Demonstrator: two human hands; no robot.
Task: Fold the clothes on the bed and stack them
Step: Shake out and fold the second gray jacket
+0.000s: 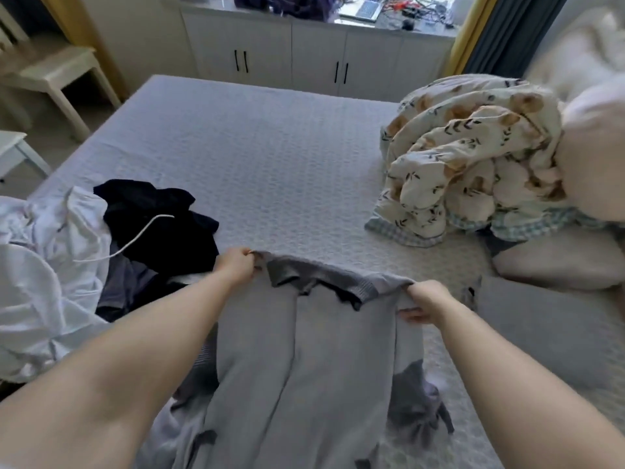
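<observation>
My left hand point(236, 265) and right hand point(426, 301) each pinch a shoulder of the grey top point(304, 360), stretched flat on the bed point(270, 157) before me, beside unfolded clothes point(101, 245).

Bunched floral duvet point(473, 157) (right side), white cabinets point(304, 52) behind, pale stool point(57, 72) left.

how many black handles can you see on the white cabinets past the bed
4: one pair of black handles on the left cabinet doors, another pair on the doors further right. More could be hidden.
</observation>
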